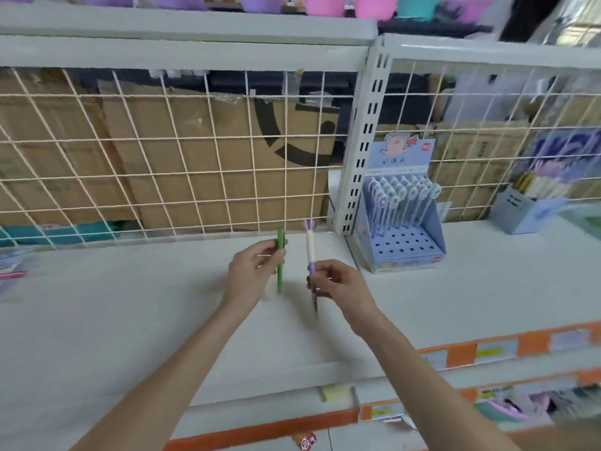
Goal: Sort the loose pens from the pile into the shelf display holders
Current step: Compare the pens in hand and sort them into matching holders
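Your two hands are over the white shelf (130, 320), each holding one pen upright: your left hand (252, 271) has its grip clenched round a green pen (280, 258), your right hand (338, 284) pinches a white-and-purple pen (310, 252). Two display holders stand to the right: a blue one (403, 236) near the post, another (527, 209) farther off. Wire mesh (162, 157) backs the shelf, with cardboard boxes (195, 141) behind it.

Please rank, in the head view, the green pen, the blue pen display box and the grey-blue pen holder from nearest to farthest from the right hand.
From the right hand:
1. Green pen, just to its left, held upright in the left hand.
2. Blue pen display box, on the shelf up and to the right.
3. Grey-blue pen holder, far right on the shelf.
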`<state>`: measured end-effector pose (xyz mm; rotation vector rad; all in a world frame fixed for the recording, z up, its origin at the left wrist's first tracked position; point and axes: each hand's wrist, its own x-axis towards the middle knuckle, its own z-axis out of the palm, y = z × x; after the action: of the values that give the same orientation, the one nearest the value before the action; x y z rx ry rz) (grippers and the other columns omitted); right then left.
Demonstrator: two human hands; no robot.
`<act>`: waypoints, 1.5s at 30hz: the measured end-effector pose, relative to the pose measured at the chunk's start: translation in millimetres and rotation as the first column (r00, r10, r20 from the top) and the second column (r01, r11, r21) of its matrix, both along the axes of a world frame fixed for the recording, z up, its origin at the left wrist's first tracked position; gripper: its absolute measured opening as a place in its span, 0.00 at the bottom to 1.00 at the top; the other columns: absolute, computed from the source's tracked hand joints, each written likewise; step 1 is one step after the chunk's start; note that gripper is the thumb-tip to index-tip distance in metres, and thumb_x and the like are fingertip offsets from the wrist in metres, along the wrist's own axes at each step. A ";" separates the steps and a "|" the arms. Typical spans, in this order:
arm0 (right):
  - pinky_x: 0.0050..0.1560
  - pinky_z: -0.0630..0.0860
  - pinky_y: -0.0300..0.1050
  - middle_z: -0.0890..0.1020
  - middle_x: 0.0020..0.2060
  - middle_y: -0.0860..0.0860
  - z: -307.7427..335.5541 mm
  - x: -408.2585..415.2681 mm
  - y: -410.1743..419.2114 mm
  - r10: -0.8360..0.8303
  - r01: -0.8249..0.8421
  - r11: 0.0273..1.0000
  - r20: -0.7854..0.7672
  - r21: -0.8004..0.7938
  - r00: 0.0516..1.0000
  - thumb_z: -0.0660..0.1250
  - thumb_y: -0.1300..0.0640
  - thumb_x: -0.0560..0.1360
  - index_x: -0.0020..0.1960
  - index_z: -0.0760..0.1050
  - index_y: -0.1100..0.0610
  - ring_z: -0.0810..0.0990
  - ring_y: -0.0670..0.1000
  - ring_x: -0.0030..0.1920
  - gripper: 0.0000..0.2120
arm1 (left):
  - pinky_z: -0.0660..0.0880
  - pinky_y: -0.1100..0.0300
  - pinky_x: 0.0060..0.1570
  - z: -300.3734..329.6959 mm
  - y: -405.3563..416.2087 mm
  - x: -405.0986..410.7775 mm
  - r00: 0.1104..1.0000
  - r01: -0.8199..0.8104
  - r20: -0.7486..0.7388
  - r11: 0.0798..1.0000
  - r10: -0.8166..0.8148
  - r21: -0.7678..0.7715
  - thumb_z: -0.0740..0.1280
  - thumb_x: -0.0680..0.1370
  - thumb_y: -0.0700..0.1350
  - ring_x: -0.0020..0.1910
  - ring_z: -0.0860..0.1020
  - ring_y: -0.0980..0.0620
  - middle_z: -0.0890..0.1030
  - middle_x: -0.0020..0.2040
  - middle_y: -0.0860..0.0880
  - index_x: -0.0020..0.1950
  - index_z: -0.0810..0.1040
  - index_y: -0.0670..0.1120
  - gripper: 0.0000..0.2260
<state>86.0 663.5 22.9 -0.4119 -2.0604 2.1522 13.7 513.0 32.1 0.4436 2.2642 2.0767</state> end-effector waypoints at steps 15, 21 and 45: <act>0.39 0.78 0.39 0.80 0.39 0.57 13.3 80.4 106.4 -0.490 0.493 0.870 -0.083 0.024 0.868 0.66 0.69 0.74 0.48 0.76 0.59 0.79 0.51 0.39 0.07 | 0.80 0.60 0.36 -3.6 146.7 43.6 0.930 0.327 0.085 0.912 -0.357 0.250 0.67 0.75 0.35 0.37 0.81 0.56 0.81 0.42 0.48 0.53 0.77 0.47 0.09; 0.39 0.78 0.38 0.81 0.40 0.57 18.3 113.8 166.8 -0.546 0.549 0.836 -0.111 -0.007 0.830 0.66 0.69 0.73 0.57 0.76 0.59 0.81 0.48 0.38 0.13 | 0.81 0.59 0.39 8.7 211.0 79.4 0.905 0.385 0.092 0.892 -0.415 0.236 0.66 0.76 0.37 0.41 0.79 0.53 0.79 0.42 0.50 0.50 0.76 0.49 0.08; 0.43 0.78 0.47 0.78 0.47 0.58 43.4 160.1 450.1 -0.390 0.402 0.902 -0.102 0.157 0.915 0.66 0.73 0.71 0.73 0.55 0.54 0.79 0.55 0.40 0.36 | 0.79 0.65 0.33 16.7 465.6 163.7 0.973 0.195 0.087 0.966 -0.212 0.172 0.66 0.76 0.35 0.34 0.79 0.60 0.77 0.41 0.49 0.56 0.76 0.42 0.09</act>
<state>246.1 1113.5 66.3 -0.6602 -1.9064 1.7112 177.3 978.6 48.8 0.5364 1.9118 2.1323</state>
